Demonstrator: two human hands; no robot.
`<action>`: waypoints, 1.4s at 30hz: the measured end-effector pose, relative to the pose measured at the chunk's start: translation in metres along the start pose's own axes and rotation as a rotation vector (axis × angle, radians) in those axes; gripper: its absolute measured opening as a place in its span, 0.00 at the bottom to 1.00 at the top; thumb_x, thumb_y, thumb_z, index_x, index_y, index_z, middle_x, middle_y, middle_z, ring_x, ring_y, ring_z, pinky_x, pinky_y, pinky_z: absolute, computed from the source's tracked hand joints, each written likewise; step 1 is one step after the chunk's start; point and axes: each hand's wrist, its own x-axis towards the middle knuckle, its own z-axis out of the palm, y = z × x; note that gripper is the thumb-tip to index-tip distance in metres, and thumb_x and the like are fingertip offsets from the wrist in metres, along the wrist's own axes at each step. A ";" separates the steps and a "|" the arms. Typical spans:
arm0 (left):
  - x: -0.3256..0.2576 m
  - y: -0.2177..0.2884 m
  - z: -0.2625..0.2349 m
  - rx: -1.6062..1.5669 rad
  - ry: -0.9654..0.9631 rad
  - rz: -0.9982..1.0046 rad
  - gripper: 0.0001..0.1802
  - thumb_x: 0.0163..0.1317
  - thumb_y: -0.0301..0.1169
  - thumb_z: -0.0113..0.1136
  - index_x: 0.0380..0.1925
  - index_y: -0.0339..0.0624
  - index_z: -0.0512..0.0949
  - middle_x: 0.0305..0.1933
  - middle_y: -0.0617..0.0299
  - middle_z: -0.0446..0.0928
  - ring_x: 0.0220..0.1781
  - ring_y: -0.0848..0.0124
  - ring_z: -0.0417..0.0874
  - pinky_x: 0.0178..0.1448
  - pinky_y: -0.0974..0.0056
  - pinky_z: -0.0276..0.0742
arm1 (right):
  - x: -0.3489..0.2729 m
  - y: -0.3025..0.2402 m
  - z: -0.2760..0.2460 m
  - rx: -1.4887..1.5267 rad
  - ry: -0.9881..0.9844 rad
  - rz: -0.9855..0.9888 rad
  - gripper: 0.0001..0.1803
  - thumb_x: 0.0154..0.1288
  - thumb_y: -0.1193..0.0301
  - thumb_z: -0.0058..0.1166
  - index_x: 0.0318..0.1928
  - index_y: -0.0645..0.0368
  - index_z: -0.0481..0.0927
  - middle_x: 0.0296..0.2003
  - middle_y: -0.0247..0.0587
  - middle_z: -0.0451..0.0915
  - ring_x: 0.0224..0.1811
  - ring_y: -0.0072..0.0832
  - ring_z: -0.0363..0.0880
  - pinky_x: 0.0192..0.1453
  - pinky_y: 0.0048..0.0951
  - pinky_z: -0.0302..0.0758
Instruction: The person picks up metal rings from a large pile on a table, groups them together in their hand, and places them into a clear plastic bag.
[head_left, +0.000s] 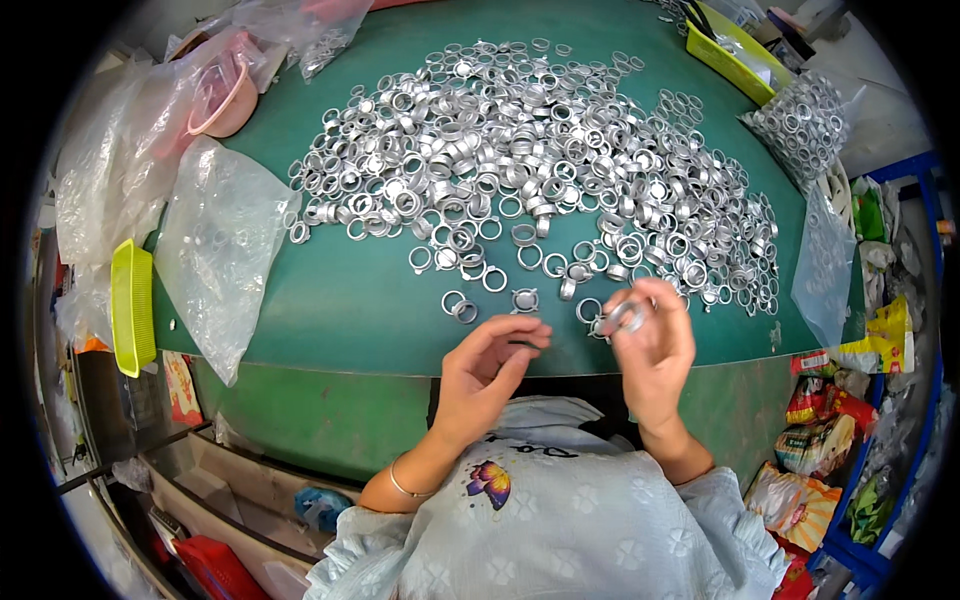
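Note:
Silver-grey metal rings (470, 140) lie in a wide heap on the green tabletop, some with small side tabs. My right hand (655, 345) is raised over the table's near edge, its thumb and fingers pinching one silver ring (628, 316); motion blurs it a little. Level with it, my left hand (487, 372) has its fingers loosely bent and the thumb apart, and I see nothing held in it. Just beyond my left fingers sits a tabbed ring (525, 300). Another loose ring (589, 310) lies beside my right fingertips.
On the left are a clear plastic bag (220, 245), a yellow-green basket (132, 308) and a pink bowl (228, 100). A ring-filled bag (800, 125) and a lime tray (735, 55) stand at the far right. Blue shelving (925, 400) with packets is beside the table.

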 end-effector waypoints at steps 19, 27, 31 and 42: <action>0.002 -0.002 0.005 0.544 -0.032 0.065 0.14 0.52 0.15 0.52 0.40 0.33 0.75 0.41 0.56 0.76 0.40 0.70 0.77 0.41 0.71 0.71 | 0.031 0.007 -0.034 -1.232 -0.003 -0.134 0.11 0.46 0.74 0.62 0.33 0.59 0.78 0.22 0.39 0.70 0.24 0.36 0.71 0.27 0.35 0.67; 0.000 -0.001 0.008 0.469 -0.029 0.033 0.18 0.52 0.14 0.53 0.45 0.33 0.73 0.42 0.55 0.74 0.40 0.71 0.77 0.43 0.70 0.72 | 0.020 -0.002 -0.037 -0.433 -0.057 0.352 0.03 0.57 0.78 0.55 0.32 0.63 0.78 0.20 0.23 0.71 0.25 0.09 0.64 0.26 0.15 0.60; 0.004 -0.003 0.025 0.105 -0.038 -0.109 0.23 0.51 0.12 0.55 0.50 0.33 0.70 0.41 0.57 0.73 0.41 0.71 0.76 0.42 0.70 0.75 | 0.003 -0.010 -0.016 -0.356 -0.219 0.497 0.03 0.60 0.77 0.50 0.32 0.63 0.77 0.26 0.26 0.76 0.29 0.09 0.67 0.32 0.12 0.63; 0.011 -0.004 0.029 -0.084 0.018 -0.130 0.20 0.51 0.11 0.55 0.47 0.30 0.71 0.32 0.62 0.71 0.29 0.76 0.75 0.32 0.73 0.74 | 0.046 -0.002 -0.036 -1.160 0.130 -0.034 0.18 0.48 0.71 0.64 0.42 0.59 0.77 0.16 0.37 0.65 0.17 0.27 0.64 0.22 0.26 0.64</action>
